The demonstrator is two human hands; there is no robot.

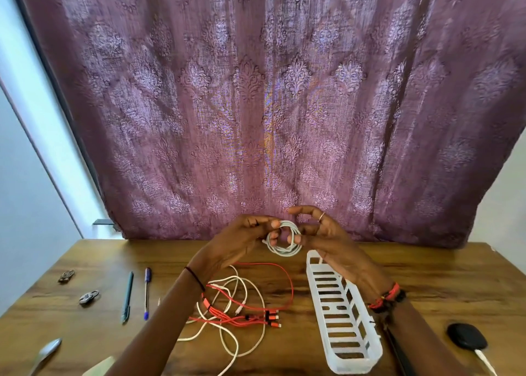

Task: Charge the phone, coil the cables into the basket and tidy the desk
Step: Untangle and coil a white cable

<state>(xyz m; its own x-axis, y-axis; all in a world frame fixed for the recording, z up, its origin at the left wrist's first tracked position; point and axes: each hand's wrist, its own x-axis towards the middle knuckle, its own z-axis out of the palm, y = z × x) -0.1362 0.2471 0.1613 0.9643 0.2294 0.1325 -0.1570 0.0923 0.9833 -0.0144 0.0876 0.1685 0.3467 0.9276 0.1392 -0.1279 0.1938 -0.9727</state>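
Note:
Both hands are raised over the far middle of the wooden desk [85,335], holding a small coil of white cable [284,249] between them. My left hand [242,239] pinches the coil's top with thumb and fingers. Fingers of my right hand [321,233] curl through and around its right side. Below them a loose red cable [242,316] and a loose white cable [250,344] lie tangled on the desk. A long white slotted basket [341,313] stands to the right, empty as far as I can see. No phone is clearly visible.
Two pens [127,296] [147,293] lie left of the cables, and two small metal clips [66,276] [88,297] further left. A spoon [45,353] lies at the front left edge. A black round charger pad [466,337] with a white lead sits front right. A purple curtain hangs behind.

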